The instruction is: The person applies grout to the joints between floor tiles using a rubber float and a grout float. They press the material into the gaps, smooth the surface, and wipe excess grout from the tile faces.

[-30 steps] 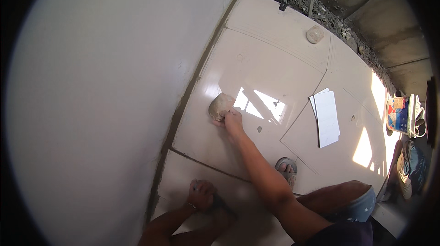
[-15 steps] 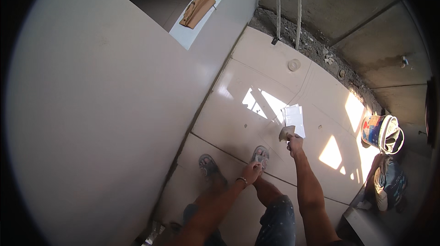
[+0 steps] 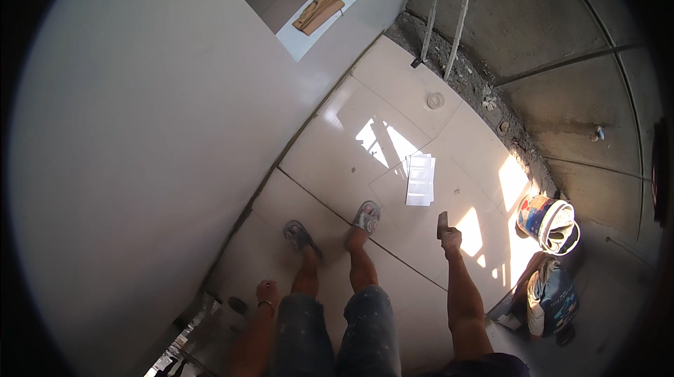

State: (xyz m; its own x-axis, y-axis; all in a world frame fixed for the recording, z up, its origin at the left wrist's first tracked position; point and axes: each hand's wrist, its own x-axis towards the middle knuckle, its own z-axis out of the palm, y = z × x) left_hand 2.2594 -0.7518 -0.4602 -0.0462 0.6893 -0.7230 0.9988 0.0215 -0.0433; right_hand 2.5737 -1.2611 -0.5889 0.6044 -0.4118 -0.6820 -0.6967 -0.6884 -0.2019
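At lower left, the left hand hung with fingers curled; at this size, whether it held anything could not be told. Right of centre, the right hand was closed on a scraper, apparently gripped low so that its flat blade stood clear of the fingers. Near it, white sheets lay overlapped on the floor, presumably to keep together. A bucket stood at right, near a co-worker; a round container sat farther off, toward the top. Count: one scraper, one bucket, one container, at least two sheets.
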